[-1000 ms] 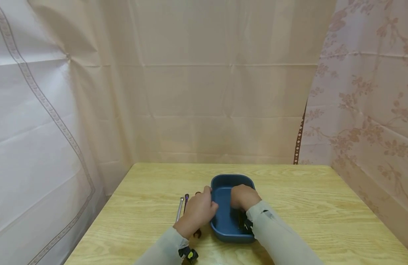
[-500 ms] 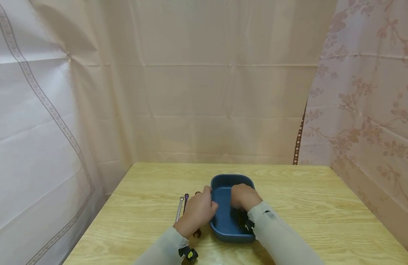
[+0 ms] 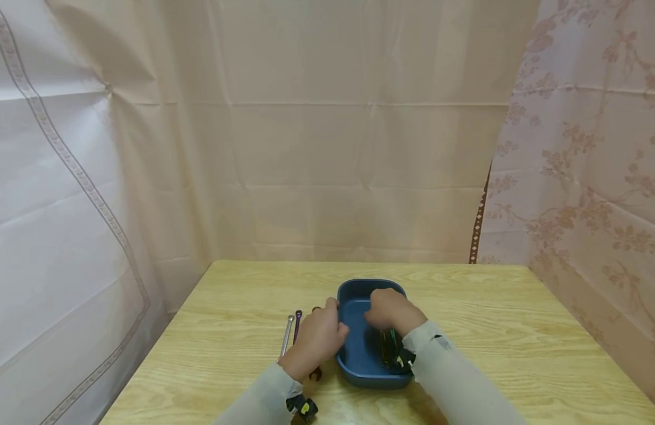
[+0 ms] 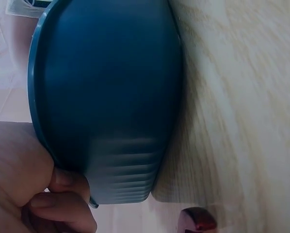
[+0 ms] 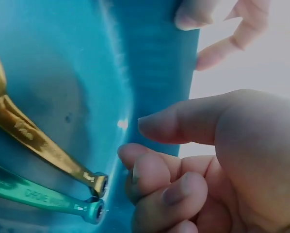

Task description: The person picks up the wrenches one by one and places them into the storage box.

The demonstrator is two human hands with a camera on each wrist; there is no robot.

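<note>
My left hand (image 3: 316,339) grips the left rim of a deep blue plastic bin (image 3: 354,319), its fingers hooked over the edge in the left wrist view. Inside the bin, a gold wrench (image 5: 43,145) and a green wrench (image 5: 43,195) lie side by side, box ends together near the wall. Over them my right hand (image 3: 393,310) hovers with thumb and forefinger apart, the other fingers loosely curled and holding nothing. Left of the bin, a silver wrench (image 3: 286,336) and a purple wrench (image 3: 297,324) lie on the table, partly covered by my left hand.
A dark open-ended wrench head (image 3: 316,373) shows below my left hand, and the left wrist view catches a glossy red end (image 4: 198,219) near the bin. The wood-grain table (image 3: 492,330) ends at a beige curtain (image 3: 359,177) behind, with more cloth at both sides.
My right hand has risen slightly and shifted within the bin, so more of the gold and green wrenches shows under it. My left hand stays on the rim.
</note>
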